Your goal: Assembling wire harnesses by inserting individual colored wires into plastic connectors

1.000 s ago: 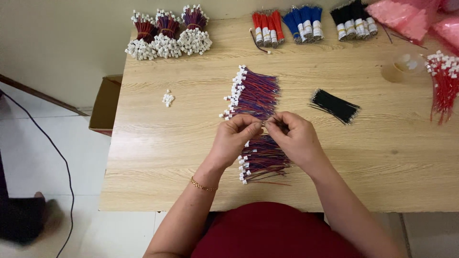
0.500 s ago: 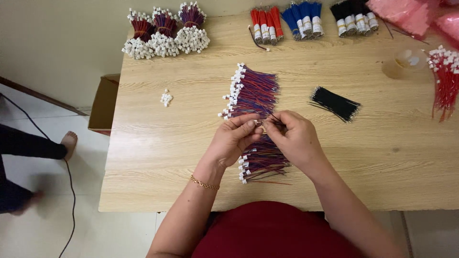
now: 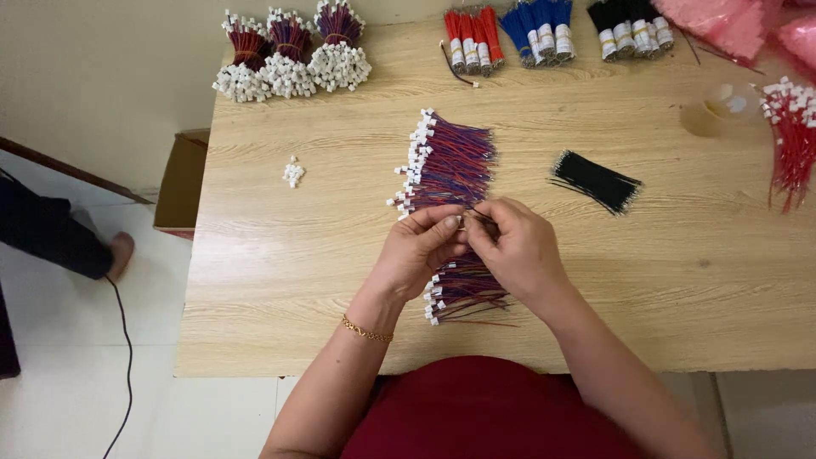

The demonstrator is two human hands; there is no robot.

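Red-and-blue wires [image 3: 450, 170] with white plugs at one end lie in a row down the middle of the wooden worktop [image 3: 280, 280], plugs all facing left, so that each one can be drawn off the row without sorting. The row runs from the far middle of the worktop down to the near edge, and both hands work over its centre.

The left hand [image 3: 421, 251] is curled, its thumb and fingertips pressed together on a wire's plug end at the point where the hands meet. The right hand [image 3: 514, 246] is likewise closed, pinching what appears to be the thin wire end just beside the left fingertips; the pinched item is too small to identify with certainty. The two hands touch or nearly touch, held just above the row, which keeps the work close to the supply.

Near the right hand lies a bundle of black strips [image 3: 595, 180], within easy reach. Finished-looking bundles [image 3: 289, 53], tied with plugs fanned outward, stand at the far left edge, apart from the working row. Red, blue and black sleeved bundles [image 3: 544, 30] lie along the far edge. A loose plug cluster [image 3: 293, 172] sits alone to the left. Red wires [image 3: 790, 136] lie at the right edge beside a clear cup [image 3: 714, 110]. A cardboard box [image 3: 178, 183] stands on the floor to the left.
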